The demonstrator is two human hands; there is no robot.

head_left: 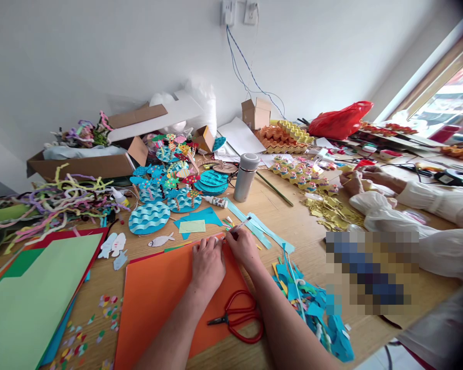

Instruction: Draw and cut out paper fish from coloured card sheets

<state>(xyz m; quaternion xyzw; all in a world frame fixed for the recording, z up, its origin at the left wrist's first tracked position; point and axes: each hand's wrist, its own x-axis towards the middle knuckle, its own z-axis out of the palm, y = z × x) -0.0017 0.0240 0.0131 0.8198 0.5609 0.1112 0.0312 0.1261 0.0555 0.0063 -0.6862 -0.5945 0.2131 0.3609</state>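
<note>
My right hand (244, 247) grips a pen (247, 222), its upper end sticking out past the fingers, over the far edge of an orange paper sheet (158, 293). Flat on that sheet beside it lies my left hand (209, 263), fingers stretched forward, pressing the paper down. The pen's tip is hidden between the hands. Red-handled scissors (239, 318) rest on the orange paper near my right forearm. Just beyond the sheet are a grey paper fish (161, 240), a pale green paper piece (192, 226) and blue paper (212, 216).
Blue paper scraps (316, 308) lie to the right, light green sheets (42, 288) to the left. A grey thermos (247, 177), a small glue bottle (216, 201) and wavy blue discs (149, 218) stand farther back. At right, another person's hands (355, 181) work near decorated egg-carton pieces (304, 172).
</note>
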